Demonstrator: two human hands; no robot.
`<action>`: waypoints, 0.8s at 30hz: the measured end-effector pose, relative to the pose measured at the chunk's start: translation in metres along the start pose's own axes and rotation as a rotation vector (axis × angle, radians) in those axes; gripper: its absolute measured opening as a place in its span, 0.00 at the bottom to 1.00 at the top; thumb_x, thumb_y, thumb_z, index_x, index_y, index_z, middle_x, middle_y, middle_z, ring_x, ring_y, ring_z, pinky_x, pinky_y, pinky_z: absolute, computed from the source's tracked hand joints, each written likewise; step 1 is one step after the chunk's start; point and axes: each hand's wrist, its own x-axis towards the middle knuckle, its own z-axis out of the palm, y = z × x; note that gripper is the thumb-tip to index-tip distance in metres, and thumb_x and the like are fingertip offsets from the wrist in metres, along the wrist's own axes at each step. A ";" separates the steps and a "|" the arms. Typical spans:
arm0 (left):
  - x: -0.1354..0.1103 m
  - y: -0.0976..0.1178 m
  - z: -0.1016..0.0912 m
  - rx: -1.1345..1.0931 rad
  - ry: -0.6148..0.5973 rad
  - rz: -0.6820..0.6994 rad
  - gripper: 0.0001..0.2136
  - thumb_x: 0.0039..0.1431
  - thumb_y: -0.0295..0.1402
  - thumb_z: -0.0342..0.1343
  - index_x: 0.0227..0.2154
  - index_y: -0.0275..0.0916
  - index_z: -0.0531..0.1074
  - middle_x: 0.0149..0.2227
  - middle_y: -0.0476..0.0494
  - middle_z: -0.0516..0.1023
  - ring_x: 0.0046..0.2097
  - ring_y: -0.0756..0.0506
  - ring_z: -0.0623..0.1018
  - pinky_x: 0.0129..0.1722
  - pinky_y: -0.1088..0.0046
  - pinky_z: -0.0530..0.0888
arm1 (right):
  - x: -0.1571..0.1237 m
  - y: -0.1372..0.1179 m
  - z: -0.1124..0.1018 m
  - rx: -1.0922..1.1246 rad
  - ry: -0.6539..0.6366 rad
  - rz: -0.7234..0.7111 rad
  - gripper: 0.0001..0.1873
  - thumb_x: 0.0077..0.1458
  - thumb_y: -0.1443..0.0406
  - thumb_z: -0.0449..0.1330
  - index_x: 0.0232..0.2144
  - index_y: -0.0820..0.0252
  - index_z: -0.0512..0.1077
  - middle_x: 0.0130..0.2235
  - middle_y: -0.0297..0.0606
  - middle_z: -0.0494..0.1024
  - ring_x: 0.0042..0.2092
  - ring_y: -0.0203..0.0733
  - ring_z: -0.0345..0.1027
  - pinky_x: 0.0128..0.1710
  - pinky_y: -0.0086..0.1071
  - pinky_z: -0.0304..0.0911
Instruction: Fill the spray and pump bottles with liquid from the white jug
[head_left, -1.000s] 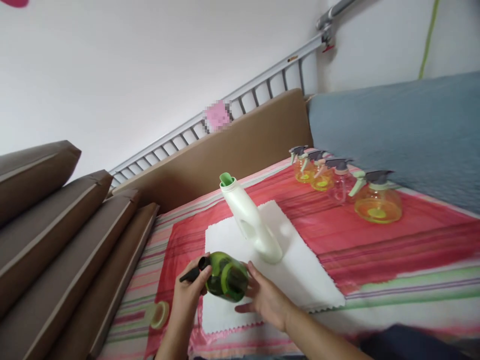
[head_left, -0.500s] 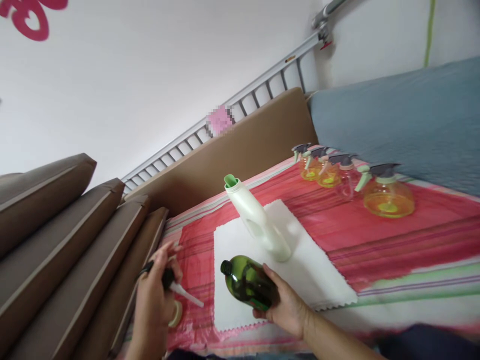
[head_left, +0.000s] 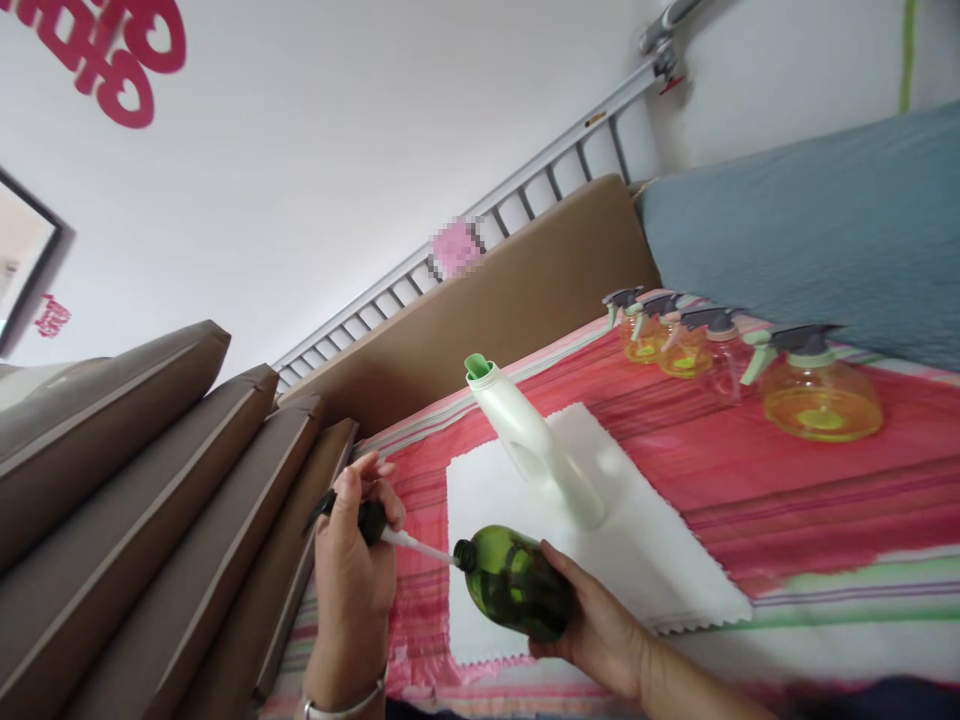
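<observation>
My left hand [head_left: 356, 545] is closed around a black pump head [head_left: 373, 521] with a pale dip tube. The tube's tip reaches the open mouth of a dark green bottle [head_left: 506, 580]; whether it is inside the neck I cannot tell. My right hand [head_left: 600, 625] grips that bottle by its base end, tilted with the neck to the left, above a white sheet [head_left: 667, 560]. Behind it on the sheet stands a pale green handled jug bottle [head_left: 532, 435], uncapped, with a green spout at its mouth.
Several clear spray bottles [head_left: 821, 400], most holding yellow liquid, line the right side of the red striped cloth [head_left: 750, 500]. Brown padded panels [head_left: 150, 520] rise at the left. Behind are a brown board [head_left: 525, 260], a metal rail and a blue-grey padded surface [head_left: 810, 220].
My left hand has moved right and brought the pump's tube up to the green bottle's mouth. The whole view has shifted slightly. The right hand still holds the bottle.
</observation>
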 end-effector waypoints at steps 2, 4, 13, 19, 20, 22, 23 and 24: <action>-0.002 -0.002 0.002 0.009 -0.002 -0.008 0.14 0.51 0.42 0.58 0.34 0.37 0.75 0.28 0.47 0.75 0.20 0.56 0.65 0.21 0.79 0.62 | 0.000 -0.001 0.000 0.002 0.006 0.003 0.21 0.54 0.50 0.53 0.38 0.61 0.72 0.32 0.40 0.80 0.31 0.41 0.72 0.24 0.31 0.63; -0.003 -0.004 0.003 0.019 -0.001 -0.005 0.14 0.51 0.42 0.58 0.34 0.37 0.75 0.27 0.48 0.74 0.20 0.56 0.65 0.21 0.79 0.63 | 0.000 -0.002 0.000 -0.002 0.005 0.013 0.21 0.54 0.50 0.53 0.38 0.61 0.72 0.31 0.40 0.80 0.30 0.41 0.72 0.23 0.30 0.62; -0.011 -0.029 0.002 0.128 -0.041 -0.048 0.15 0.55 0.43 0.54 0.37 0.37 0.74 0.27 0.49 0.74 0.24 0.54 0.68 0.25 0.78 0.65 | -0.004 0.000 0.007 0.008 -0.038 0.020 0.22 0.56 0.50 0.51 0.38 0.61 0.73 0.31 0.41 0.80 0.31 0.43 0.72 0.22 0.32 0.64; -0.033 -0.073 0.001 0.235 -0.245 -0.282 0.17 0.57 0.44 0.51 0.41 0.37 0.73 0.42 0.38 0.77 0.45 0.41 0.73 0.45 0.65 0.68 | -0.008 -0.003 0.012 0.033 -0.034 -0.015 0.23 0.56 0.50 0.51 0.43 0.60 0.72 0.36 0.42 0.81 0.33 0.44 0.73 0.24 0.34 0.65; -0.034 -0.076 0.000 0.219 -0.265 -0.303 0.18 0.56 0.45 0.52 0.43 0.38 0.72 0.43 0.37 0.77 0.48 0.40 0.72 0.47 0.62 0.67 | -0.008 -0.004 0.011 0.037 -0.027 -0.019 0.23 0.56 0.50 0.51 0.43 0.60 0.72 0.36 0.42 0.81 0.33 0.44 0.73 0.24 0.34 0.65; -0.035 -0.078 -0.004 0.196 -0.291 -0.312 0.23 0.52 0.47 0.56 0.47 0.39 0.69 0.47 0.35 0.75 0.51 0.37 0.70 0.50 0.59 0.66 | -0.007 -0.005 0.010 0.048 -0.026 -0.014 0.22 0.56 0.50 0.52 0.42 0.59 0.73 0.37 0.42 0.81 0.34 0.45 0.73 0.25 0.35 0.66; -0.035 -0.079 -0.007 0.189 -0.294 -0.309 0.25 0.50 0.47 0.58 0.49 0.40 0.68 0.48 0.35 0.74 0.52 0.36 0.69 0.50 0.58 0.65 | -0.006 -0.006 0.009 0.056 -0.028 -0.014 0.22 0.56 0.50 0.52 0.42 0.59 0.73 0.38 0.42 0.81 0.35 0.45 0.73 0.25 0.35 0.66; -0.035 -0.079 -0.010 0.181 -0.287 -0.307 0.27 0.48 0.47 0.59 0.50 0.40 0.67 0.49 0.35 0.74 0.53 0.36 0.69 0.50 0.58 0.65 | -0.006 -0.006 0.008 0.064 -0.029 -0.015 0.22 0.56 0.50 0.52 0.42 0.59 0.73 0.38 0.43 0.81 0.35 0.46 0.73 0.25 0.36 0.66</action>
